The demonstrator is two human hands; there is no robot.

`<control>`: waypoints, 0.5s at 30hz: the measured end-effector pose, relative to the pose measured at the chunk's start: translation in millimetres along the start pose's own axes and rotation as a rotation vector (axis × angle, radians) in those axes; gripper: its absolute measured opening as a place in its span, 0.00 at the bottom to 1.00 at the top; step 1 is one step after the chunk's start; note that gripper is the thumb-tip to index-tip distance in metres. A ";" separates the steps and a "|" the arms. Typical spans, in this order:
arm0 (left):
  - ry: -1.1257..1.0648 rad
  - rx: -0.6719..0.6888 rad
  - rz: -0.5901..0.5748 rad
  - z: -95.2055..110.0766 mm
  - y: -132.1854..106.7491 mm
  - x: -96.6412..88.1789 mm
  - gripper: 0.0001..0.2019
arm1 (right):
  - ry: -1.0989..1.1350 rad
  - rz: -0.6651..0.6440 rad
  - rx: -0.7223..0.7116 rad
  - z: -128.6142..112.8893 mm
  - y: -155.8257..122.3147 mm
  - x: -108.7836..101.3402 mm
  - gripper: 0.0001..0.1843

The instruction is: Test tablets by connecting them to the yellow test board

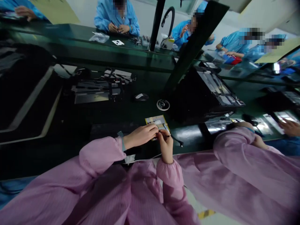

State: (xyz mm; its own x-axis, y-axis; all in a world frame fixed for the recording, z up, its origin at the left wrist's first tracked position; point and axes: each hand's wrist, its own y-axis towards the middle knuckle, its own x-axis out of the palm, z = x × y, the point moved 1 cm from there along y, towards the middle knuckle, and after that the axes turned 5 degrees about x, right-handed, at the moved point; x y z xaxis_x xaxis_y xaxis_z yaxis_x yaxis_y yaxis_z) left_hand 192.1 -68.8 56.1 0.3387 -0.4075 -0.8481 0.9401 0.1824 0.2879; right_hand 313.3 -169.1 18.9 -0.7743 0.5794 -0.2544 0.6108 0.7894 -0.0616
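- right hand (165,145) is closed in a pinch on the near end of a thin black cable (175,139), which trails off to the right across the bench (131,112).
- left hand (140,136) has its fingers bent, the tips meeting the right hand's; whether it grips anything cannot be told.
- both hands sit at the near edge of a yellow card (156,120) lying flat on the bench and cover part of it.
- the card's print is too small to read.
- a white tape ring (163,104) lies just behind the card, with a dark oval thing (141,97) to its left.
- a tray (100,87) of black and grey parts sits farther back on the left.
- a black box (201,97) stands close on the right, and a slanted black post (194,43) rises behind it.
- a co-worker's sleeve (234,143), pink, rests on the bench just to the right.
- people in blue coats (117,17) work across the bench.
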 end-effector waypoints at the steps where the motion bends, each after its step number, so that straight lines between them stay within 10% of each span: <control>1: 0.002 0.004 -0.014 -0.3 0.4 3.1 0.11 | 0.002 -0.010 0.003 2.4 0.5 -3.6 0.12; 15: 0.176 -0.230 -0.150 -32.7 -16.9 -0.2 0.08 | -0.387 -0.160 -0.193 -8.8 47.8 -29.2 0.13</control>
State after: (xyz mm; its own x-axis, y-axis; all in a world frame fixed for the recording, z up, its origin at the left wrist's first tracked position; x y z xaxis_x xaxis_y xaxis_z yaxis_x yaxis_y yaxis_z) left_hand 174.9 -42.5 36.8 0.1661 -0.2874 -0.9433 0.9392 0.3376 0.0625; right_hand 363.6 -146.5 31.8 -0.7156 0.3574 -0.6001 0.4182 0.9074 0.0418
